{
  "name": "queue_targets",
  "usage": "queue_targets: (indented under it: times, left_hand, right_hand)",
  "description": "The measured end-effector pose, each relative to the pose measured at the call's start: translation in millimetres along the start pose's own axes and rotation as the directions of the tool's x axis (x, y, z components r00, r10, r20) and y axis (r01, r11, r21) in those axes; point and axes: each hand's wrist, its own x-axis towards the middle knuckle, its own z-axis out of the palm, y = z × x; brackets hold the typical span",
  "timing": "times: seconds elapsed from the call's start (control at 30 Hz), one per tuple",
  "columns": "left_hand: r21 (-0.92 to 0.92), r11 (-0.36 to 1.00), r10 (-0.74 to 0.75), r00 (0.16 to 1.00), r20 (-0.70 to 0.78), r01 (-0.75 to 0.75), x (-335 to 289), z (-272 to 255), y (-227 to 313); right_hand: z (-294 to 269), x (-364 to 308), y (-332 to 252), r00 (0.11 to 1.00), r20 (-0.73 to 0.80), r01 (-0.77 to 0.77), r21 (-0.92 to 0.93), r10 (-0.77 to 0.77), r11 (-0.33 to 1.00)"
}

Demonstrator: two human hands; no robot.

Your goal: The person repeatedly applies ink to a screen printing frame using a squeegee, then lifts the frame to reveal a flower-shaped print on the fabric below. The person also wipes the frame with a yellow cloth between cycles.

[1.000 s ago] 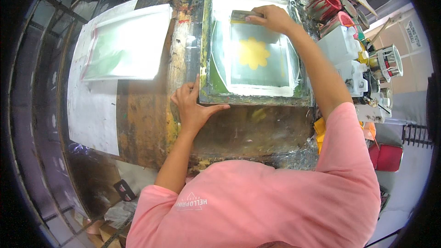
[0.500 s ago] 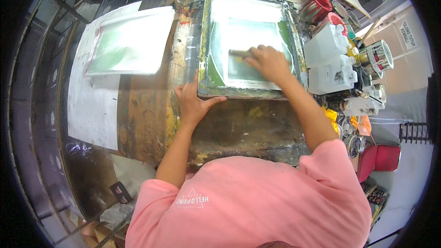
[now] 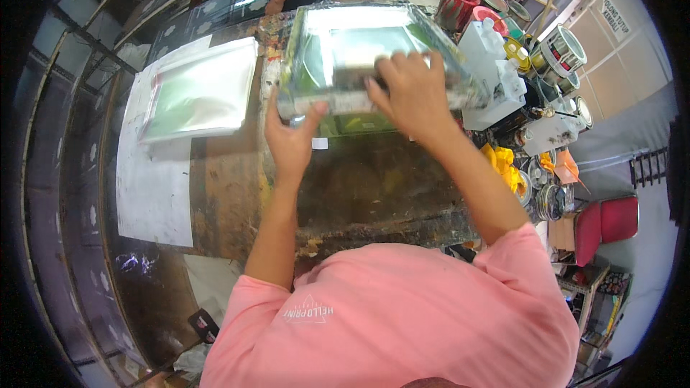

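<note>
Your stained table [image 3: 359, 190] carries a screen frame [image 3: 366, 39] at upper centre: green-and-white, paint-smeared rim, near edge tilted up. Your left hand [image 3: 289, 144] clasps its lower-left corner; your right hand's [image 3: 417, 97] fingers grip a blurred squeegee [image 3: 356, 75].

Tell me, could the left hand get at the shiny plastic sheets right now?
Probably yes: the left hand is near the shiny sheets, nothing visible between, though it would first need to let go of the raised frame.
</note>
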Motion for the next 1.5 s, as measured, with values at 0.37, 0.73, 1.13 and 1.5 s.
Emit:
queue_targets:
  times: [0.37,0.73,1.13,1.5]
  left_hand:
    - [0.981,0.148,0.180,0.979,0.101,-0.128,-19.1,-50.2,-103.1]
    - [0.773,0.584,0.232,0.964,0.133,-0.247,-6.0,-24.2,-89.5]
    - [0.664,0.730,0.258,0.965,-0.049,-0.161,85.8,-73.1,-18.1]
    - [0.860,0.511,0.351,0.917,-0.189,-0.019,143.9,-242.2,-52.4]
  right_hand:
    - [-34.8,125.2,39.2,0.987,-0.154,-0.006,0.186,0.035,0.983]
    - [-33.7,128.5,42.5,0.982,-0.184,-0.007,0.209,0.046,0.978]
    - [-34.6,133.8,43.3,0.992,-0.117,-0.037,0.110,0.050,0.993]
    - [-35.7,139.0,41.8,0.995,-0.082,-0.049,0.090,0.057,0.995]
